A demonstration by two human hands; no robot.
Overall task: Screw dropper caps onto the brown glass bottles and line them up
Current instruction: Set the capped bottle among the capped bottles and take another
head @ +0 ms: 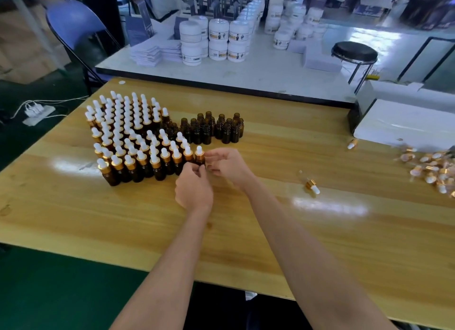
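Several capped brown bottles with white bulbs and gold collars stand in rows on the wooden table. At the right end of the front row stands one capped bottle. My left hand grips its lower body, and my right hand holds it from the right side with curled fingers. Behind it, several uncapped brown bottles stand in a cluster. A loose dropper cap lies to the right. A pile of dropper caps lies at the right edge.
A white box sits at the table's far right, with one dropper cap beside it. Behind is a white table with white jars, a black stool and a blue chair. A power strip lies on the floor.
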